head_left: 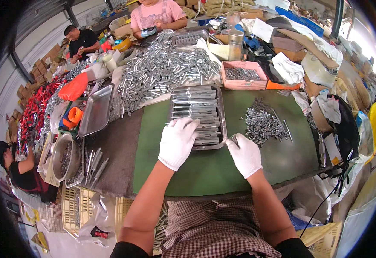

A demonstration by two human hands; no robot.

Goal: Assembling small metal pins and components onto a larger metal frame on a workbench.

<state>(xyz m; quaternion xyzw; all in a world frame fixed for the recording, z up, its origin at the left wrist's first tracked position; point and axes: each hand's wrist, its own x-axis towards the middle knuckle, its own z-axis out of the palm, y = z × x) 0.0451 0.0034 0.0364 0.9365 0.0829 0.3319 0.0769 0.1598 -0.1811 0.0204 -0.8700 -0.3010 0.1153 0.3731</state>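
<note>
My left hand (178, 143), in a white glove, rests over the near left part of a metal tray (223, 124). Its fingers are bent down onto slim silvery metal tubes (194, 105), which lie side by side across the tray; the fingertips close on one of them. Just off the tray's near right corner is my right hand (244, 155), also white-gloved. Its thumb and forefinger are pinched together; a small dark bit shows between them, too little to name. Beyond this hand lies a heap of small metal pieces (259, 124) on the green mat (153, 159).
A large pile of metal tubes (162, 64) covers the table's far side. A pink box (244, 75) of small parts stands behind the mat. On the left are an empty metal tray (97, 111) and a steel bowl (63, 157). Three people (158, 17) work around the table.
</note>
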